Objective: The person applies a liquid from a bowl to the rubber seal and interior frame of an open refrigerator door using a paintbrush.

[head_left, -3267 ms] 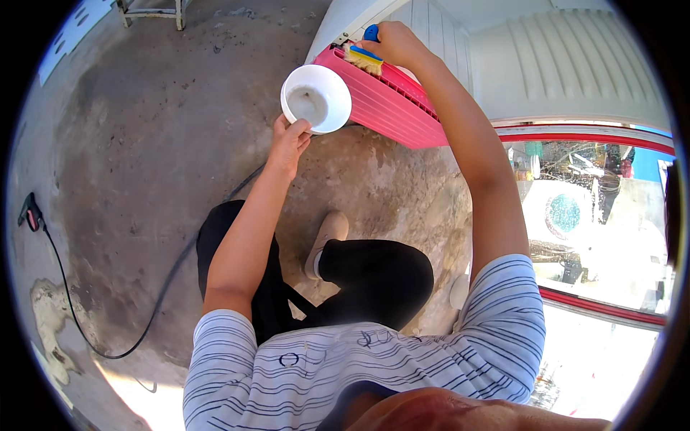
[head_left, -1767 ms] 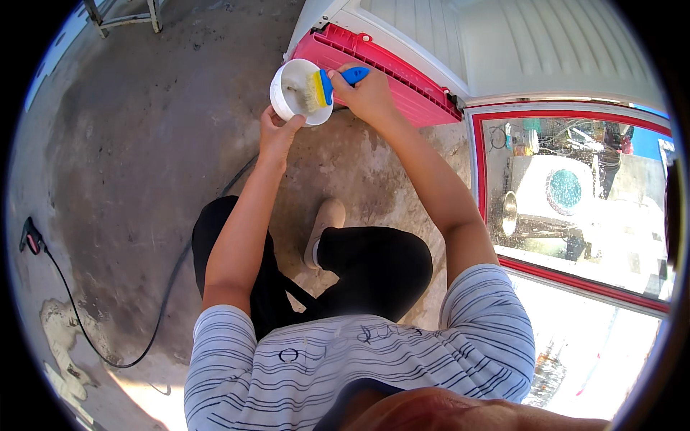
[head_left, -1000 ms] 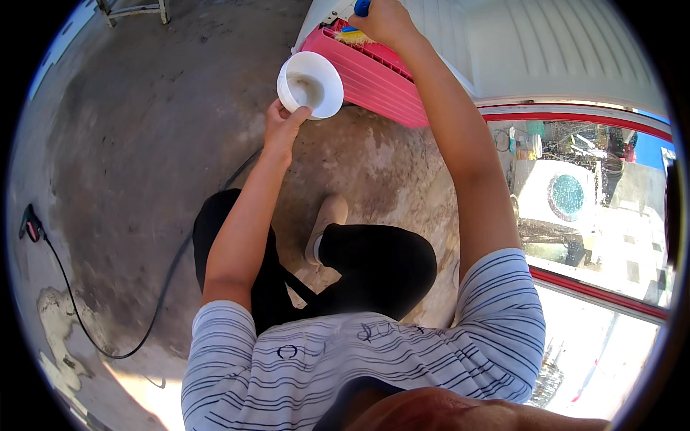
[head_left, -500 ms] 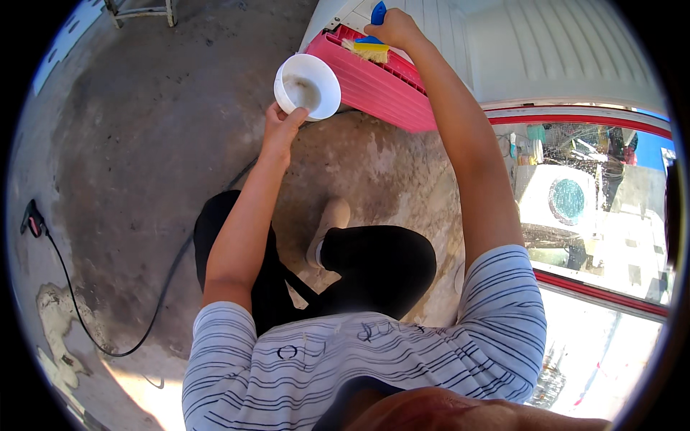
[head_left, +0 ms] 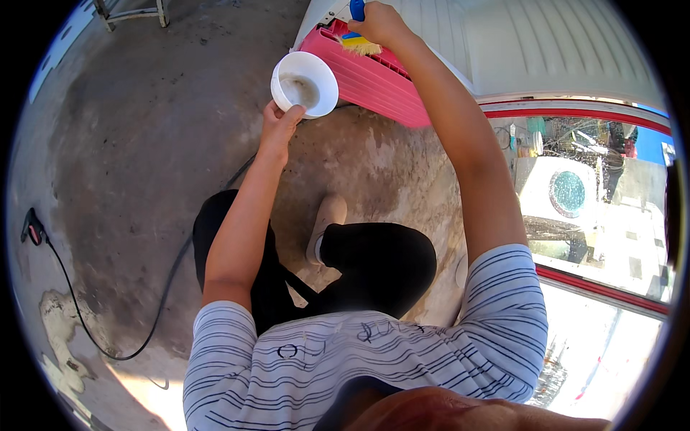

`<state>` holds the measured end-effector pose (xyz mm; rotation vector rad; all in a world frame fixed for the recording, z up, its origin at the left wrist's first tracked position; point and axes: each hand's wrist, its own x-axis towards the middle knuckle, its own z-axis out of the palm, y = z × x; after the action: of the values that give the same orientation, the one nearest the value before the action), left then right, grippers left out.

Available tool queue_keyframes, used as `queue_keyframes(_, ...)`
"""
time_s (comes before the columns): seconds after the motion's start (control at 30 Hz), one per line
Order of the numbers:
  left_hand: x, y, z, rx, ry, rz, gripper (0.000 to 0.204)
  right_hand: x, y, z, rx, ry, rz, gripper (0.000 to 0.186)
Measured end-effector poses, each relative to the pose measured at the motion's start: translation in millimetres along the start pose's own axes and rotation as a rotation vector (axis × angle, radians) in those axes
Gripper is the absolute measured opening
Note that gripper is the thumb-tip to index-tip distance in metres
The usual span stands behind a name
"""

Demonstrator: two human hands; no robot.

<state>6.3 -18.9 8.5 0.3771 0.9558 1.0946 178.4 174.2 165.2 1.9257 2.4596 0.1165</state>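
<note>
From the right hand [head_left: 382, 24] protrudes the gripped blue-and-yellow brush [head_left: 357, 44].

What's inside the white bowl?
Inside the bowl is what looks like murky, greyish liquid. The thumb of the left hand covers a bit of the near rim, and the murk hides anything lying beneath it.

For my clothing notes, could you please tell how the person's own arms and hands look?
The short sleeves are white with thin dark stripes; the forearms are bare. The left hand and right hand wear no gloves.
</note>
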Motion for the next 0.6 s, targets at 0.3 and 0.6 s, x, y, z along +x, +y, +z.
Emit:
queue_keyframes(0.3, -6, 9, 2, -0.008, -0.019, 0.017, 0.073, -5, 13, -18, -0.057, -0.023, 0.026, 0.039)
queue_keyframes(0.6, 1, 7, -4, -0.025, -0.012, 0.028, 0.072, -18, 17, -20, -0.215, -0.014, -0.015, 0.044)
